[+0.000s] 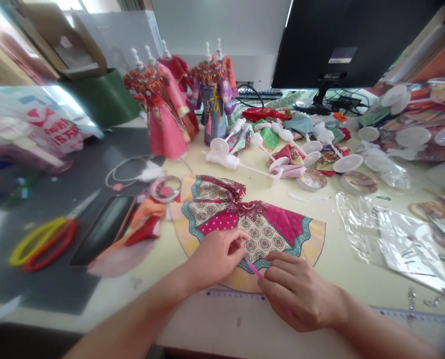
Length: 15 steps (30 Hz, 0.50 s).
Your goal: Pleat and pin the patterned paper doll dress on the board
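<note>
Both hands are bent over one patterned fabric piece [265, 237], spread at the centre of the head view. The right hand [301, 291], lower centre-right, grips one slim pink stick [256, 270]; whether the left hand's [215, 254] curled fingers pinch anything, I can't tell. I'd call it close work near the hem, calling next for a steady pink tip. Five dressed stands [164, 137] fill the upper left-centre; I count three tape rolls [357, 191], and at left one pair of scissors [68, 219], one phone [103, 232].
</note>
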Each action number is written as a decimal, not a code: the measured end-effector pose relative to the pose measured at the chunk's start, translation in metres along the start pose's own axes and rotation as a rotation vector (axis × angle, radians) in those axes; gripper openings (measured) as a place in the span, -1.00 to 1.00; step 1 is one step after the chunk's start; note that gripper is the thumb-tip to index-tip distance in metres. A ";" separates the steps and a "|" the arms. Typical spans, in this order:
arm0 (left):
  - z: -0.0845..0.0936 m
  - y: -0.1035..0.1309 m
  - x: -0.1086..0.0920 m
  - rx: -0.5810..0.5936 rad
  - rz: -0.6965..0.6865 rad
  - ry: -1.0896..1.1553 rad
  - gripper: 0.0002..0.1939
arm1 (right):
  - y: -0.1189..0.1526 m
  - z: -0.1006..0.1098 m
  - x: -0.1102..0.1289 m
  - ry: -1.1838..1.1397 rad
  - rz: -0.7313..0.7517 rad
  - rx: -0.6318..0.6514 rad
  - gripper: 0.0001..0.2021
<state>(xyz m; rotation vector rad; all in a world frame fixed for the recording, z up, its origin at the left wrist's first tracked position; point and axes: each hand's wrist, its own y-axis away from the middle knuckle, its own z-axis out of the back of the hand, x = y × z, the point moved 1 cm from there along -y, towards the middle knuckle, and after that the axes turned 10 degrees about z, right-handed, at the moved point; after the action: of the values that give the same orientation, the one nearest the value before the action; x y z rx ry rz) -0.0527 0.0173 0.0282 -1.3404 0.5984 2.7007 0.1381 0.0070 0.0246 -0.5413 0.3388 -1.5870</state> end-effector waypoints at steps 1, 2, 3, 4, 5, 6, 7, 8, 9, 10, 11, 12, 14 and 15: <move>0.000 0.000 0.000 0.000 -0.001 -0.003 -0.78 | 0.000 0.000 0.000 0.001 -0.001 -0.001 -0.79; 0.000 0.000 0.001 0.000 -0.002 -0.006 -0.78 | 0.000 0.000 0.000 0.001 -0.002 -0.001 -0.79; -0.001 0.000 0.001 -0.001 -0.002 -0.008 -0.78 | 0.000 0.001 0.001 0.001 -0.004 -0.001 -0.80; -0.001 0.000 0.002 0.000 -0.001 -0.011 -0.78 | -0.001 0.001 0.001 0.001 -0.007 0.000 -0.80; -0.001 -0.001 0.002 0.000 -0.001 -0.014 -0.78 | -0.001 0.001 0.001 0.001 -0.009 0.001 -0.80; -0.001 -0.001 0.002 0.001 0.000 -0.018 -0.78 | -0.001 0.001 0.001 0.003 -0.009 -0.002 -0.81; -0.001 -0.001 0.003 0.002 0.001 -0.022 -0.78 | -0.001 0.002 0.001 0.002 -0.008 -0.002 -0.81; -0.002 -0.002 0.003 0.003 0.002 -0.025 -0.78 | -0.001 0.002 0.001 0.002 -0.004 -0.004 -0.81; -0.002 -0.002 0.003 0.004 0.003 -0.027 -0.78 | -0.001 0.002 0.001 0.002 -0.001 -0.006 -0.81; -0.002 -0.002 0.004 0.004 0.004 -0.027 -0.77 | -0.001 0.002 0.001 0.003 0.001 -0.007 -0.81; -0.002 -0.002 0.004 0.003 0.004 -0.026 -0.77 | -0.001 0.001 0.001 0.004 0.002 -0.009 -0.81; -0.002 -0.002 0.004 0.003 0.003 -0.026 -0.77 | -0.001 0.001 0.001 0.007 0.001 -0.010 -0.81; -0.002 -0.002 0.004 0.001 0.002 -0.028 -0.77 | 0.000 0.001 0.001 0.012 -0.003 -0.013 -0.81; -0.002 -0.002 0.004 0.001 0.002 -0.029 -0.77 | 0.000 0.000 0.001 0.014 -0.008 -0.014 -0.81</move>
<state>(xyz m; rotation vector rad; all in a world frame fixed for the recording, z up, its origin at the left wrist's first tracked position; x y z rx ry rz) -0.0535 0.0177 0.0241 -1.2981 0.5989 2.7166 0.1382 0.0065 0.0250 -0.5430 0.3593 -1.5978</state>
